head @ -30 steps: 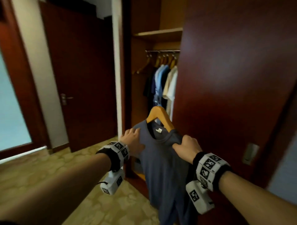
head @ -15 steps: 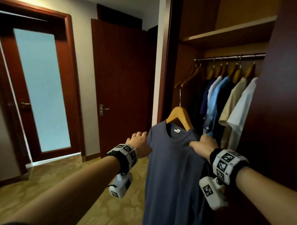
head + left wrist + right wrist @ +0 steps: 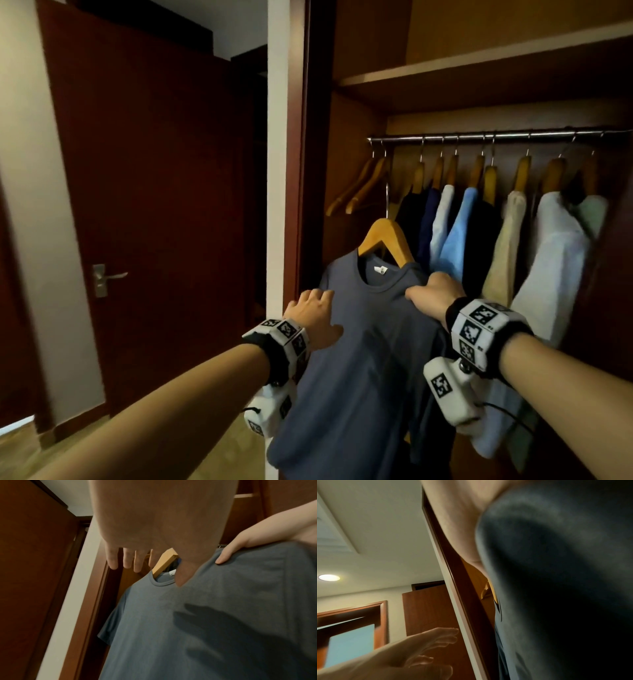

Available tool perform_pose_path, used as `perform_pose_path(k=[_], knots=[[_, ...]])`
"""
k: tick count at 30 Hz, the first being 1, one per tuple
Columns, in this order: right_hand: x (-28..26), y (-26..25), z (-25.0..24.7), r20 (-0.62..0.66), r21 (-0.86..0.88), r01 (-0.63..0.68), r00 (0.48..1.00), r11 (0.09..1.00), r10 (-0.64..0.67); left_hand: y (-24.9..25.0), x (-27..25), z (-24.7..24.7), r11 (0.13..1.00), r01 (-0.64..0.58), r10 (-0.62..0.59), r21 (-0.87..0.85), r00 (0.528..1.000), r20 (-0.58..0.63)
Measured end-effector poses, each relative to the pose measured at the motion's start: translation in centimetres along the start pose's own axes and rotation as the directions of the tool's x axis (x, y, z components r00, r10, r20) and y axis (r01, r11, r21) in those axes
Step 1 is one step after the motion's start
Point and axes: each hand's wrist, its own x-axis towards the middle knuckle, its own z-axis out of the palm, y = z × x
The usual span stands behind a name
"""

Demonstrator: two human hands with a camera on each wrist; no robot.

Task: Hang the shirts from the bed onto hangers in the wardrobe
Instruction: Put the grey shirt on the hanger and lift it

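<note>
A grey-blue T-shirt (image 3: 359, 359) hangs on a wooden hanger (image 3: 387, 236) in front of the open wardrobe. Its metal hook is still below the rail (image 3: 496, 135). My right hand (image 3: 433, 291) grips the shirt's right shoulder, with the fabric bunched under the thumb (image 3: 223, 558). My left hand (image 3: 313, 318) lies flat by the left shoulder; its fingers (image 3: 120, 559) are straight and its thumb touches the cloth near the collar. In the right wrist view the shirt (image 3: 556, 588) fills the right side and the left hand (image 3: 428, 649) shows open below.
Several shirts (image 3: 455, 233) hang on the rail's middle and right. Two empty wooden hangers (image 3: 363, 185) hang at its left end. A shelf (image 3: 479, 65) runs above the rail. The wardrobe's frame (image 3: 308, 171) and a closed room door (image 3: 144, 240) stand to the left.
I have come closer to the wardrobe, whose inside now fills the view. The shirt on its hanger has risen towards the rail's left end. Both hands keep their places on it.
</note>
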Motion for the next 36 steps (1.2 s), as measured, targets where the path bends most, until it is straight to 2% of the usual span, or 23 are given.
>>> perform_pose_path(k=[7, 12, 16, 21, 26, 30, 33, 36], knots=[[8.7, -2.2, -0.9, -0.127, -0.042, -0.05, 0.991, 0.998, 0.044, -0.6, 12.1, -1.5, 0.993, -0.116, 0.113, -0.016, 0.988, -0.108], [15.1, -6.0, -3.1, -0.236, -0.034, 0.0, 0.972, 0.999, -0.008, -0.3, 19.9, -5.1, 0.984, -0.176, 0.175, 0.011, 0.972, -0.16], [19.6, -9.5, -5.4, -0.289, -0.153, -0.062, 0.957, 0.986, 0.015, 0.1, 25.4, -9.2, 0.977, -0.211, 0.21, 0.023, 0.949, -0.235], [24.4, -11.3, -6.3, -0.308, -0.279, -0.083, 0.951, 0.957, -0.007, 1.1, 31.6, -12.9, 0.976, -0.218, 0.209, -0.004, 0.94, -0.269], [27.5, -11.7, -5.5, -0.326, -0.328, -0.078, 0.945, 0.941, -0.035, 1.7, 36.4, -13.1, 0.974, -0.211, 0.191, -0.086, 0.962, -0.197], [30.7, -12.2, -3.9, -0.337, -0.237, -0.207, 0.934, 0.949, 0.119, 2.5, 38.8, -12.1, 0.961, -0.25, 0.231, -0.117, 0.961, -0.154], [32.2, -12.5, -2.3, -0.321, -0.211, -0.212, 0.937, 0.954, 0.137, 2.8, 40.0, -11.5, 0.953, -0.265, 0.232, -0.144, 0.95, -0.208], [32.7, -12.6, -1.2, -0.303, -0.222, -0.224, 0.941, 0.949, 0.152, 3.0, 41.0, -10.7, 0.936, -0.235, 0.168, -0.262, 0.953, -0.254]])
